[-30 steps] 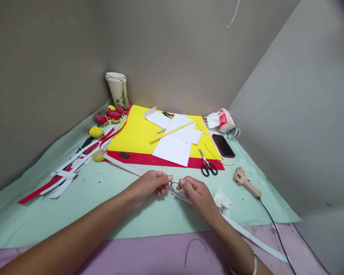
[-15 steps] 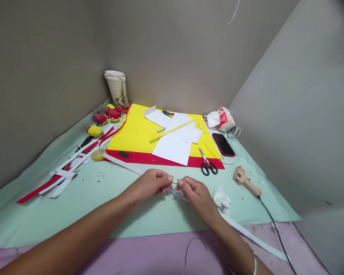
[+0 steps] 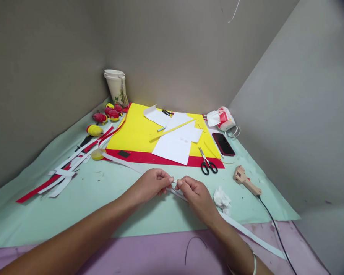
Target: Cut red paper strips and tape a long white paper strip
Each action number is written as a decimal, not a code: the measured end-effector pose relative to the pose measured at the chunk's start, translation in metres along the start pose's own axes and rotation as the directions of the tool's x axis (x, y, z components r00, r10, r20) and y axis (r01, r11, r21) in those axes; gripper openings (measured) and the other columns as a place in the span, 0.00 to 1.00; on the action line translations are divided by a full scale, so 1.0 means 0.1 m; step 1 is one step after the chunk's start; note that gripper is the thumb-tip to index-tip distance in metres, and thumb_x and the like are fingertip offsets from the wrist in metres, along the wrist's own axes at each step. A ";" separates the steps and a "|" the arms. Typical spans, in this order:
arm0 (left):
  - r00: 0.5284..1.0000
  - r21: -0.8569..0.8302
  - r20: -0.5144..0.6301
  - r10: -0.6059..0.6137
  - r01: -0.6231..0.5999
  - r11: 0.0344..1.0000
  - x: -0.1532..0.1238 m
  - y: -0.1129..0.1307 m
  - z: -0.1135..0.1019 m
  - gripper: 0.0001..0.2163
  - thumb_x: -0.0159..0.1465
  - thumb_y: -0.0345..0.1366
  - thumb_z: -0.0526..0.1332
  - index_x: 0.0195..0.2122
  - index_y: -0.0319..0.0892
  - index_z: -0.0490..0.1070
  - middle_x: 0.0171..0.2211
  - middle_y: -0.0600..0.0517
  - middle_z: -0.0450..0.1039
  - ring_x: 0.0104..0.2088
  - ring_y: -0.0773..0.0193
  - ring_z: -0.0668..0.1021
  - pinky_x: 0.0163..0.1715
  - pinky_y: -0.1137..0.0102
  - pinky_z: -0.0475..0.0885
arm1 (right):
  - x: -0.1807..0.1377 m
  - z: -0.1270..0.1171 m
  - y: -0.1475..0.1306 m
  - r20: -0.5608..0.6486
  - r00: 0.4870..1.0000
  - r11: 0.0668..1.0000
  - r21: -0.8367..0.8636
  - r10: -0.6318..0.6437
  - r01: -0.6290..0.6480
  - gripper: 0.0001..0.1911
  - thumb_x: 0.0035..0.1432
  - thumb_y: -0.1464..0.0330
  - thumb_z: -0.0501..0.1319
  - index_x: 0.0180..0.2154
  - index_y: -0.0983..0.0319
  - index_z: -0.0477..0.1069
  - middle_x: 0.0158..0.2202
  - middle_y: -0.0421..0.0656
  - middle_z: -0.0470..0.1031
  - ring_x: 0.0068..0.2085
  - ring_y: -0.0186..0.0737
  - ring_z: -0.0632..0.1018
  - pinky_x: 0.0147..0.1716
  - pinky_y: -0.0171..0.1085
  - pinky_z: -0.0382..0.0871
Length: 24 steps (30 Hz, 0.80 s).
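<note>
My left hand (image 3: 153, 185) and my right hand (image 3: 196, 196) meet over the pale green sheet (image 3: 103, 206), fingertips almost touching. Both pinch a long white paper strip (image 3: 246, 233). Between the fingertips the strip is drawn into a small tight fold. One end of the strip runs back left toward a yellow tape roll (image 3: 97, 154); the other trails under my right wrist to the lower right.
Behind lie a yellow sheet (image 3: 137, 131) on a red one, white papers (image 3: 174, 147), black scissors (image 3: 208, 165), a phone (image 3: 223, 144), a glue gun (image 3: 245, 181) with its black cord, a crumpled tissue (image 3: 222, 198), a paper cup (image 3: 116, 88), paper lanterns (image 3: 103, 118) and cut strips (image 3: 63, 173).
The open loop in the strip between my fingertips has been pulled smaller and flatter as my hands drew closer. Nothing else has moved.
</note>
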<state>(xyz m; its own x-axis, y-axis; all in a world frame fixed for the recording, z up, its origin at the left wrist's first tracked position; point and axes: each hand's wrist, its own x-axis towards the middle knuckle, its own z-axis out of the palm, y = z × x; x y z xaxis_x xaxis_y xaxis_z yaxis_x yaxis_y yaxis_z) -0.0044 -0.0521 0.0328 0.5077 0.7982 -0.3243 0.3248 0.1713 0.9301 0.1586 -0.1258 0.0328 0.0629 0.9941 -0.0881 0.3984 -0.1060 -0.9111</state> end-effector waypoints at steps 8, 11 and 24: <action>0.999 -0.124 0.024 -0.039 0.042 0.991 -0.01 0.00 -0.01 0.13 0.55 0.45 0.64 0.25 0.40 0.70 0.19 0.55 0.68 0.22 0.68 0.68 0.24 0.72 0.61 | 0.00 -0.01 0.00 0.004 1.000 1.000 -0.003 0.000 0.000 0.15 0.63 0.60 0.55 0.28 0.61 0.71 0.23 0.34 0.65 0.27 0.32 0.64 0.28 0.32 0.54; 0.999 -0.143 0.038 -0.035 0.040 0.989 -0.02 0.01 -0.02 0.13 0.54 0.45 0.64 0.25 0.40 0.69 0.19 0.56 0.67 0.22 0.69 0.67 0.25 0.72 0.60 | 0.00 -0.01 -0.01 0.006 1.000 1.000 -0.003 0.004 -0.004 0.16 0.63 0.60 0.55 0.28 0.61 0.71 0.23 0.34 0.65 0.27 0.32 0.64 0.28 0.32 0.54; 0.999 -0.032 0.008 -0.039 0.039 0.999 0.08 -0.05 -0.17 0.15 0.52 0.48 0.65 0.25 0.39 0.71 0.22 0.53 0.69 0.25 0.65 0.69 0.28 0.70 0.61 | 0.02 -0.03 0.01 0.043 0.998 0.998 0.058 -0.042 0.039 0.15 0.60 0.57 0.58 0.30 0.62 0.70 0.24 0.36 0.64 0.28 0.32 0.64 0.29 0.32 0.57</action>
<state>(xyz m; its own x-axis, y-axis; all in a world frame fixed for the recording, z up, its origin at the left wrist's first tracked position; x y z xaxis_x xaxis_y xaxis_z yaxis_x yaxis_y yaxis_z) -0.0155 -0.0367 0.0289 0.5010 0.7864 -0.3612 0.3188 0.2203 0.9219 0.1621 -0.1241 0.0328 0.0064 0.9977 -0.0675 0.3465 -0.0656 -0.9358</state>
